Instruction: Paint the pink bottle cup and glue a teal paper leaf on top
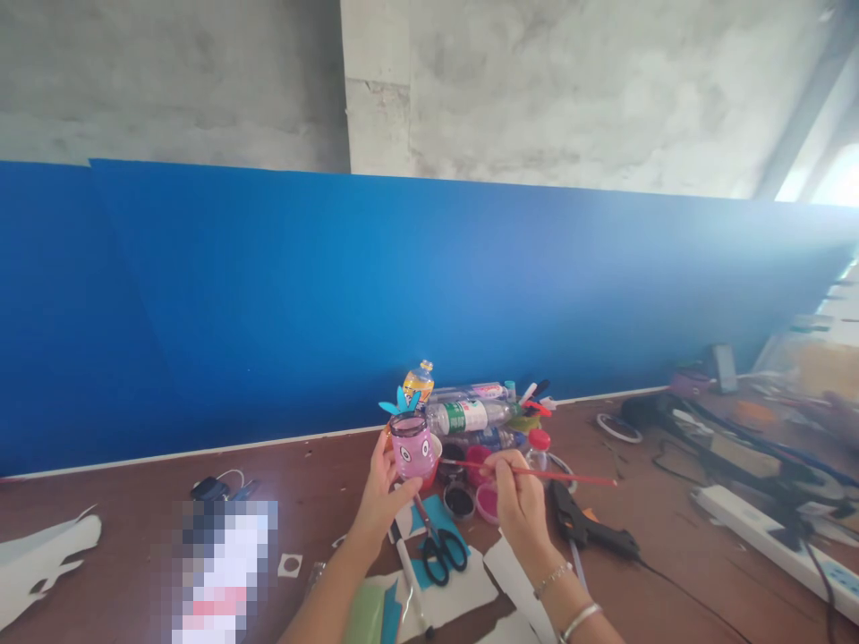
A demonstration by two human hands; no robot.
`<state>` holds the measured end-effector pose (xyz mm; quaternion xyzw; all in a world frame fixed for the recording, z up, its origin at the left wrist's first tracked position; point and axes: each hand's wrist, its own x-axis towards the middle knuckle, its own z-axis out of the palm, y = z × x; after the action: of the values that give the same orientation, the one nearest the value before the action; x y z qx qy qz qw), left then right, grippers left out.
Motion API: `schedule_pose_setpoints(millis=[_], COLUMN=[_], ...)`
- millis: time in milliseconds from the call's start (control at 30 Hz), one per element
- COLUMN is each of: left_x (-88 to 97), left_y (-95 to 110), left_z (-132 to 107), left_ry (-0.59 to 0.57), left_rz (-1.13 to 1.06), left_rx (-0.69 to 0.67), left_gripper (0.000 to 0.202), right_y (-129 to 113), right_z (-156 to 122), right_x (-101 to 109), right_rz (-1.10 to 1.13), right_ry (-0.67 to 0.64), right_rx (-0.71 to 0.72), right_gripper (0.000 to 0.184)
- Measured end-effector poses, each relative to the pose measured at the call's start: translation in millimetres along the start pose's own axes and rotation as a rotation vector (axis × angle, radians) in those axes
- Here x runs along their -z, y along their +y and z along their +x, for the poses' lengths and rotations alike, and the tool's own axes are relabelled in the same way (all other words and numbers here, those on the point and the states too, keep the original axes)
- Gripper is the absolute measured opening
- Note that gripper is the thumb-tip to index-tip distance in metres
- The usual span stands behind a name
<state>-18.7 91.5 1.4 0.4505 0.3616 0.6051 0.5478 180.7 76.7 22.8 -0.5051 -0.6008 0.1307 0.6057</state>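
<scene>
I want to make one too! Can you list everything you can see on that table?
pink cup: one, pink with blue leaves on top, in the left hand
paintbrush: one, red, in the right hand
paint pots: about three, dark and pink, between the hands
scissors: one pair, black handles, on paper scraps
glue gun: one, black, right of the right hand
plastic bottles: several, clear, lying by the board
power strip: one, white, far right
paper cutout: one, white, far left
board: one, blue, behind the table
table: one, brown
left hand: grip on the cup
right hand: grip on the brush
</scene>
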Motion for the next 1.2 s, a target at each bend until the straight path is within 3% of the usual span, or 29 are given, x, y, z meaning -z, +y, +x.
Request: schedule_pose_setpoints(millis=[233,567,733,867,1000,1200], left_x=[1.2,5.5,6.2,7.0,8.0,10.9], left_y=[-1.2,3.4,12.5,16.8,10.8,-2.8], left_z=[0.7,1.2,-7.1,-18.8,-25.8,-23.9], left_ry=[-0.007,0.028,0.035,0.126,0.178,0.239], left_rz=[-0.003,-0.004,-0.024,-0.031,-0.071,-0.109], left_rx=[-0.002,0.001,0.008,0.005,0.007,-0.025], left_gripper=[0.1,0.101,0.103,0.09,0.074,0.073], right_y=[-0.3,-12.3,-26.7,-53.6,-79.1,-82.8], right_z=[1.0,8.0,23.5,36.0,40.4,39.1], right_x=[0.5,2.2,11.6,21.5,22.7,14.0], right_rz=[-0.02,0.33,0.576,0.692,0.771,0.742], right_ry=[-0.054,0.221,0.369,0.35,0.25,0.201], right_rx=[0.022,-0.168,-0.249,-0.249,-0.263,-0.285], right_gripper=[0.031,0.033,0.024,0.023,0.024,0.023])
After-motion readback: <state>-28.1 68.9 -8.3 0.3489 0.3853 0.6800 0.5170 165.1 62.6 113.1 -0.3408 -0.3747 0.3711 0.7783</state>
